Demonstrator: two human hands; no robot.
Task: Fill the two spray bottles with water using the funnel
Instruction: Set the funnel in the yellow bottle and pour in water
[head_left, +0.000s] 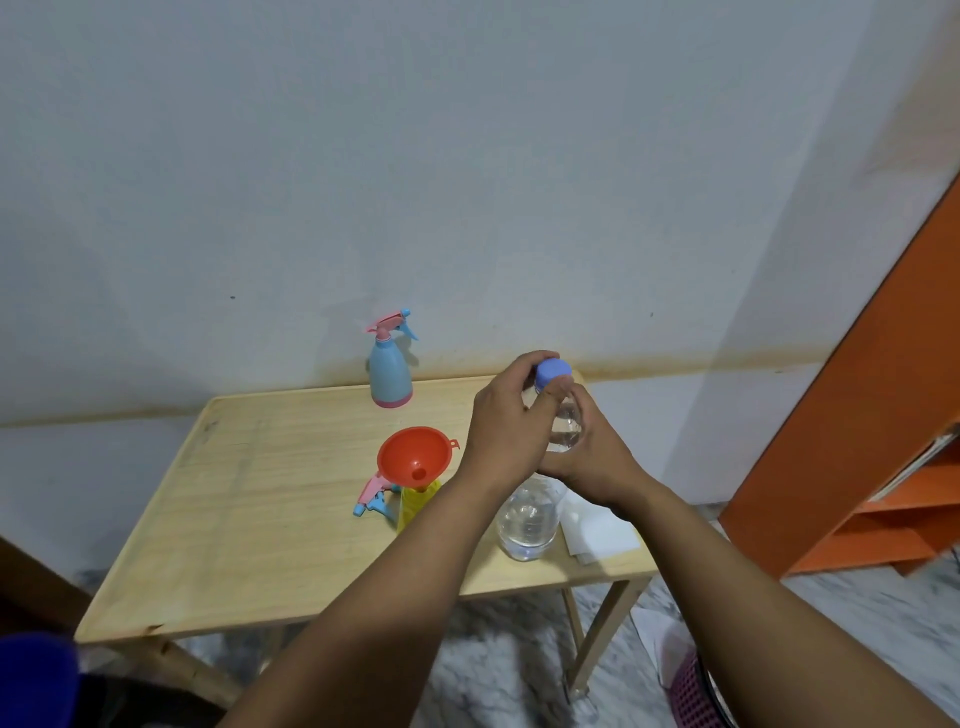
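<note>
Water bottle (530, 514): clear, part full, upright on the tabletop (270, 499); your right hand (592, 457) grips its neck.
Cap (552, 373): blue, pinched by your left hand (511, 426).
Yellow spray bottle (413, 506): open, red funnel (415, 454) seated in it.
Blue spray bottle (389, 374): closed, at the far edge.

Dim, even indoor light, soft shadows, slight blur, edges bowed.

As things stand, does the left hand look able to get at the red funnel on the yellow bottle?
Probably yes. The funnel sits just beside the left hand with nothing between them, but that hand grips the water bottle's blue cap, so it must let go first.
</note>
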